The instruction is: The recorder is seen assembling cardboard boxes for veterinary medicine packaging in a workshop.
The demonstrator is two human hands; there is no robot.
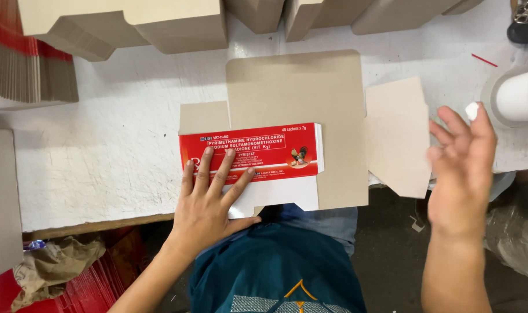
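A flat, unfolded carton blank (301, 93) lies on the white table, grey inner side up, with one red printed panel (258, 148) folded over toward me. My left hand (209, 203) presses flat on that red panel, fingers spread. My right hand (461, 168) hovers open in the air to the right of the blank's side flap (398, 133), a dab of white paste on one fingertip (471, 110). It holds nothing.
Several folded grey cartons (159, 23) stand along the table's far edge. A stack of flat blanks (26, 75) sits at the left. A white roll (516, 95) rests at the right. Red sheets and crumpled paper (61, 272) lie below the table's front edge.
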